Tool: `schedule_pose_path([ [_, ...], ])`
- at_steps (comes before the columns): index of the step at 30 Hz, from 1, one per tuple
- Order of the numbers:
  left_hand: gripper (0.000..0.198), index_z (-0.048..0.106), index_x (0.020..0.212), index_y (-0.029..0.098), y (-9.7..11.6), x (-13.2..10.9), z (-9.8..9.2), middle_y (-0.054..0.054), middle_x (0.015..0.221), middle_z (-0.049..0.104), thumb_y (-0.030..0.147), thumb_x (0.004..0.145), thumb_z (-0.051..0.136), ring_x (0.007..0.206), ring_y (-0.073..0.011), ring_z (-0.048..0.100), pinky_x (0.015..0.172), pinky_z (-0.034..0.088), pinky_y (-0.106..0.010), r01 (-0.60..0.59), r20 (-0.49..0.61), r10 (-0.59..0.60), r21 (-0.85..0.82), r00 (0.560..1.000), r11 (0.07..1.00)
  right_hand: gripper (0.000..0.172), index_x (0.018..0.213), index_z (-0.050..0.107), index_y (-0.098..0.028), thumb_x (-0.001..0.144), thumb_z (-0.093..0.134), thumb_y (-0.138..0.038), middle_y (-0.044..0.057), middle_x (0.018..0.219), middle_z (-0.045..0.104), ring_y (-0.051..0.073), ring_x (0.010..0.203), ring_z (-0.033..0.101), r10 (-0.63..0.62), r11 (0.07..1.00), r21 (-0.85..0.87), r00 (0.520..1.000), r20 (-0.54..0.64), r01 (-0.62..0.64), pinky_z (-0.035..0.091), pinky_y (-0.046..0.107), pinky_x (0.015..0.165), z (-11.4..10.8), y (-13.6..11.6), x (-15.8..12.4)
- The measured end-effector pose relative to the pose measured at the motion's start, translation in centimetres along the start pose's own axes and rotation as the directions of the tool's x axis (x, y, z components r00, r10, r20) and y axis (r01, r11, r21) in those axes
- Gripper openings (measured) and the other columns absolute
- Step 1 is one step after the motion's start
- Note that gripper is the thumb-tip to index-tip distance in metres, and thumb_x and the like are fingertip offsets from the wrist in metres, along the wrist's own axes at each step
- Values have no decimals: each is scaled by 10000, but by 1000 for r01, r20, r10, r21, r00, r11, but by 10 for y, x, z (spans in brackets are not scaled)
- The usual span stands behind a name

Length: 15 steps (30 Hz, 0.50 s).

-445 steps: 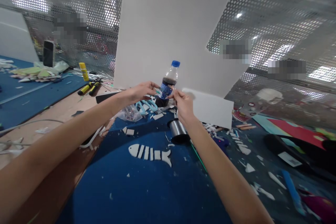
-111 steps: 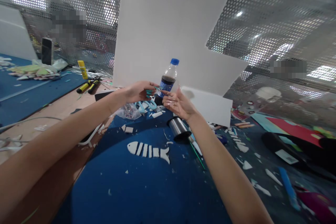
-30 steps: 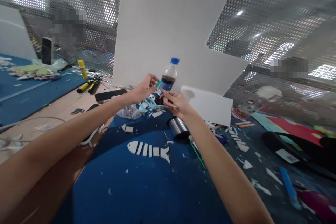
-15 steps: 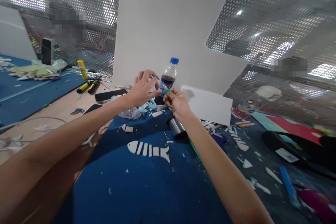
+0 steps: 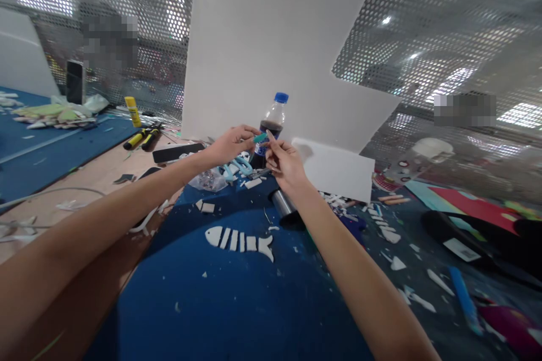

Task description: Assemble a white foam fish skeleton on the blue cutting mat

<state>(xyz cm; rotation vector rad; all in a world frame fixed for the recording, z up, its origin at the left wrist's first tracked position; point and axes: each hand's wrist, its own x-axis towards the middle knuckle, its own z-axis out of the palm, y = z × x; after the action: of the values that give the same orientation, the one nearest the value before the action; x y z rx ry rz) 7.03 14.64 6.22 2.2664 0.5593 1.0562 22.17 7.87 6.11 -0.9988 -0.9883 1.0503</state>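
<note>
Both my hands are raised over the far end of the blue mat (image 5: 237,299), close together. My left hand (image 5: 231,145) pinches a small teal piece (image 5: 259,137) at its fingertips. My right hand (image 5: 284,162) is closed, its fingertips touching the same teal piece from the right. Just behind them stands a cola bottle (image 5: 271,125) with a blue cap. A white fish skeleton cut-out (image 5: 241,241) lies on the mat below my hands.
A big white foam board (image 5: 271,45) leans on the perforated metal wall. A metal cylinder (image 5: 284,207), light blue scissors (image 5: 238,167), white scraps, a glue stick (image 5: 132,111), yellow-handled tools (image 5: 144,139), a phone (image 5: 75,82) and coloured sheets (image 5: 470,208) lie around.
My left hand lowered from a raised spread pose and now pinches the teal piece; my right hand turned slightly and its fingers rose to meet it.
</note>
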Motion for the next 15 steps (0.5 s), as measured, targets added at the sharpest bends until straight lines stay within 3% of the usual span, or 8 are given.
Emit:
schedule_pose_path([
  [2, 324, 641, 658, 160, 1, -1, -1, -110, 1144, 615, 311, 904, 493, 1029, -205, 566, 895, 436, -352, -1, -47, -1, -31, 999, 1000, 314, 614, 527, -187, 719, 746, -386, -74, 467, 518, 26, 349, 358, 11, 1000, -7, 1000, -8, -11, 234, 176, 330, 0, 1, 0],
  [7, 236, 662, 685, 167, -1, -3, -5, -92, 1077, 634, 289, 866, 573, 1100, -218, 523, 1026, 320, -394, -9, -210, -11, -93, 978, 996, 354, 637, 551, -186, 639, 783, -453, -53, 558, 579, 31, 389, 391, 39, 998, -43, 997, -71, -42, 249, 177, 337, -1, 5, 1],
  [11, 282, 615, 660, 154, -6, 0, -7, -80, 969, 651, 363, 847, 594, 988, -194, 567, 898, 413, -334, 6, -256, -73, -252, 964, 968, 397, 713, 630, -178, 611, 771, -535, -5, 713, 626, 38, 439, 431, 83, 991, -93, 991, -109, -94, 265, 182, 354, -4, 9, 3],
  [15, 351, 547, 630, 160, -4, 3, -9, -82, 979, 679, 431, 852, 569, 1000, -201, 599, 876, 456, -347, 30, -231, -159, -480, 960, 877, 471, 752, 654, -183, 657, 686, -643, 10, 699, 578, 55, 451, 363, 89, 986, -132, 989, -120, -105, 277, 212, 370, -11, 11, 7],
])
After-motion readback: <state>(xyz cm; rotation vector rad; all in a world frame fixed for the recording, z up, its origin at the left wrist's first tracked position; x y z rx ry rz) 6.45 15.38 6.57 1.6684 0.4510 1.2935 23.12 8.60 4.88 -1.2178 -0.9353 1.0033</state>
